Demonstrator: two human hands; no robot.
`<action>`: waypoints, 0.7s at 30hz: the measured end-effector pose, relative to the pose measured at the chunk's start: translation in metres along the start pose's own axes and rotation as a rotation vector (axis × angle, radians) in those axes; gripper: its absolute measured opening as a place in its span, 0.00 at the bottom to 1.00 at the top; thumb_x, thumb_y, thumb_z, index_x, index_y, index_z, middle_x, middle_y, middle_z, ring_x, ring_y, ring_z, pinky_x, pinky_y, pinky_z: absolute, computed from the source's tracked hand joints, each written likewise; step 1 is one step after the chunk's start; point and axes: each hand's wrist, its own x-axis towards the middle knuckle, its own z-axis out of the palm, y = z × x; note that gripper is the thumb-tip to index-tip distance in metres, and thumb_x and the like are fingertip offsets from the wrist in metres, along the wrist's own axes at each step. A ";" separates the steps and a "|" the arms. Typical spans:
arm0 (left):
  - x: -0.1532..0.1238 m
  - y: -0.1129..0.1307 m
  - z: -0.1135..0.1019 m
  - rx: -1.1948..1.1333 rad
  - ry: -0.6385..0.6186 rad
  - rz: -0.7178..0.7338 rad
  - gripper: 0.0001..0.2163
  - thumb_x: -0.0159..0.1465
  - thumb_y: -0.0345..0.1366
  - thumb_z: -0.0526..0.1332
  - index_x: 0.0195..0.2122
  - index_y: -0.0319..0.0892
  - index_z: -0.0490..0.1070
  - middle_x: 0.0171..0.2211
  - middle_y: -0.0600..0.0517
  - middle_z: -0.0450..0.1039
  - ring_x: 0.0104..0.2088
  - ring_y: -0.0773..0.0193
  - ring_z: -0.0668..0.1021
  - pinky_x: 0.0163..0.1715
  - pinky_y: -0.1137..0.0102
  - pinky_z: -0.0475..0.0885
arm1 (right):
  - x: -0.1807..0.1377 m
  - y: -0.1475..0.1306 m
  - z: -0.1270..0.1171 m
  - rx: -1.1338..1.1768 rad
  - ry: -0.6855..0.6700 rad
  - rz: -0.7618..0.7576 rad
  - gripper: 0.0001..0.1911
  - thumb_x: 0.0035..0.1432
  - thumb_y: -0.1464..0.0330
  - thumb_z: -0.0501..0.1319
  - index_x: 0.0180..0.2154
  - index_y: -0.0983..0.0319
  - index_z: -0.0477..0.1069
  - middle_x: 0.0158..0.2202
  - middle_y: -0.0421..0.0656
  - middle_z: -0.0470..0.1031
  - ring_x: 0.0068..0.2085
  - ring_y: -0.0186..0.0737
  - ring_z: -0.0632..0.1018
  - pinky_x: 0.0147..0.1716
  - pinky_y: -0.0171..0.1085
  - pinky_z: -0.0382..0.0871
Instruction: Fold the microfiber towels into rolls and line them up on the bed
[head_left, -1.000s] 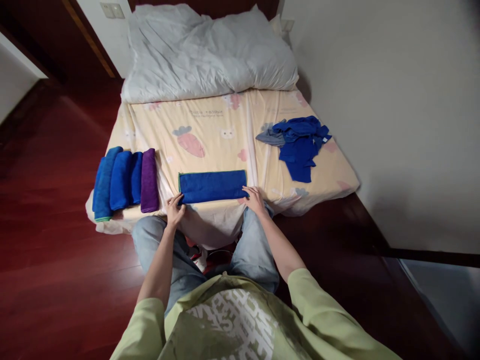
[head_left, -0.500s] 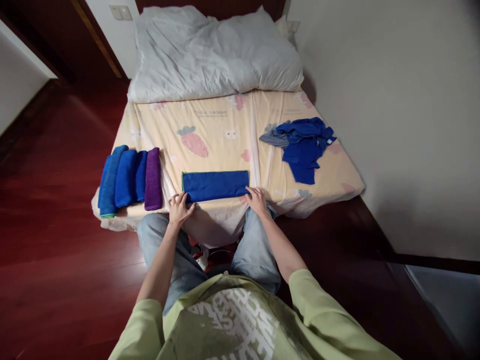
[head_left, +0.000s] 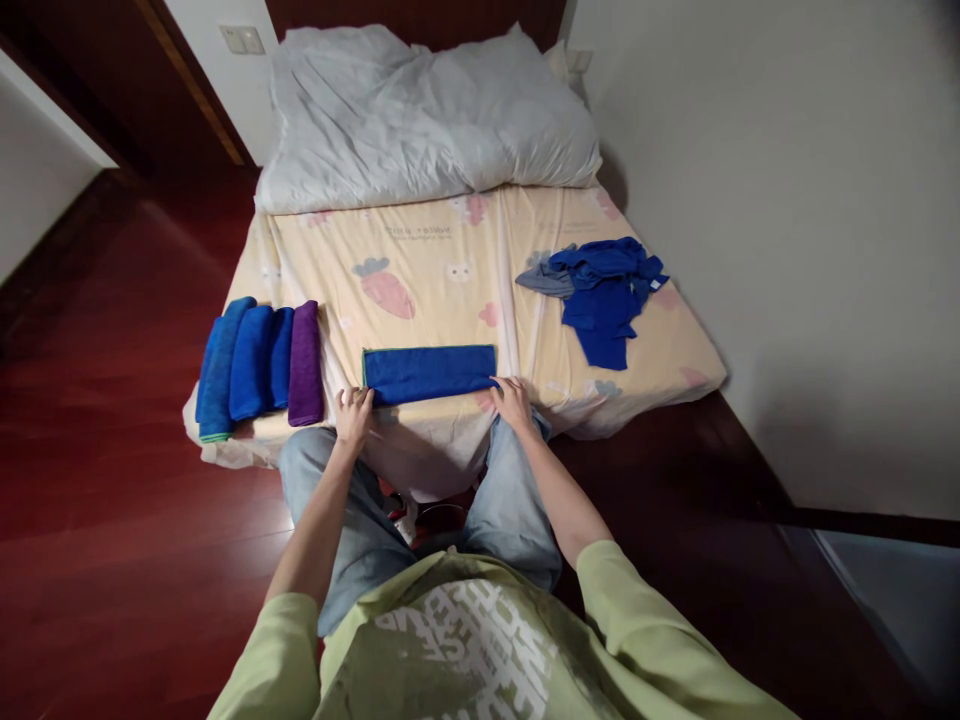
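A blue towel [head_left: 429,372], folded into a long strip, lies near the front edge of the bed [head_left: 442,280]. My left hand [head_left: 352,414] rests at the strip's left end with its fingers on the near corner. My right hand [head_left: 512,400] lies at the right end, fingertips touching the towel's near right corner. Both hands look flat, fingers stretched onto the cloth, gripping nothing that I can see.
Three rolled blue towels [head_left: 244,362] and a purple one [head_left: 305,363] lie side by side at the bed's front left. A loose heap of blue cloths [head_left: 600,290] sits at the right. A white duvet [head_left: 427,110] covers the bed's head. A wall runs along the right.
The blue strip looks slightly narrower than a second ago. My left hand opened briefly beside the strip's left end and has come back onto it. My right hand has stayed put.
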 end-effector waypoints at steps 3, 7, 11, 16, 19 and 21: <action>-0.002 -0.010 -0.004 0.000 -0.016 0.036 0.22 0.65 0.27 0.52 0.56 0.45 0.75 0.58 0.42 0.75 0.60 0.46 0.72 0.64 0.45 0.58 | -0.003 0.002 -0.002 0.028 -0.002 -0.018 0.25 0.59 0.79 0.56 0.55 0.58 0.77 0.52 0.47 0.80 0.55 0.48 0.76 0.60 0.48 0.69; -0.010 -0.022 -0.014 0.000 -0.090 0.108 0.22 0.64 0.25 0.52 0.55 0.47 0.77 0.58 0.45 0.75 0.62 0.48 0.71 0.63 0.49 0.62 | -0.016 0.007 -0.007 0.077 -0.033 -0.037 0.30 0.55 0.82 0.56 0.54 0.54 0.78 0.54 0.42 0.80 0.55 0.45 0.77 0.60 0.48 0.70; -0.012 -0.027 -0.021 -0.061 -0.181 0.105 0.22 0.64 0.26 0.54 0.54 0.48 0.79 0.57 0.47 0.76 0.62 0.49 0.72 0.59 0.53 0.68 | -0.025 0.012 -0.008 0.124 -0.075 -0.061 0.27 0.55 0.81 0.56 0.51 0.55 0.79 0.55 0.41 0.79 0.55 0.44 0.75 0.61 0.48 0.70; -0.009 -0.031 -0.018 -0.238 -0.120 -0.104 0.21 0.63 0.29 0.54 0.53 0.45 0.79 0.52 0.47 0.78 0.56 0.54 0.76 0.60 0.61 0.70 | -0.020 0.013 -0.007 0.175 -0.037 0.006 0.22 0.60 0.76 0.56 0.52 0.58 0.77 0.50 0.46 0.80 0.53 0.46 0.76 0.59 0.46 0.70; -0.006 -0.034 -0.016 -0.309 -0.058 -0.231 0.18 0.64 0.35 0.56 0.50 0.41 0.80 0.49 0.43 0.78 0.52 0.53 0.78 0.58 0.63 0.71 | -0.016 0.012 -0.006 0.138 -0.004 0.094 0.16 0.66 0.69 0.55 0.51 0.59 0.76 0.46 0.48 0.79 0.50 0.48 0.77 0.54 0.44 0.71; -0.005 -0.035 -0.015 -0.314 -0.051 -0.286 0.17 0.65 0.38 0.56 0.49 0.40 0.79 0.45 0.43 0.79 0.50 0.52 0.79 0.55 0.62 0.72 | -0.015 0.012 -0.005 0.101 -0.001 0.132 0.14 0.69 0.65 0.54 0.48 0.59 0.76 0.44 0.48 0.78 0.48 0.48 0.77 0.52 0.43 0.71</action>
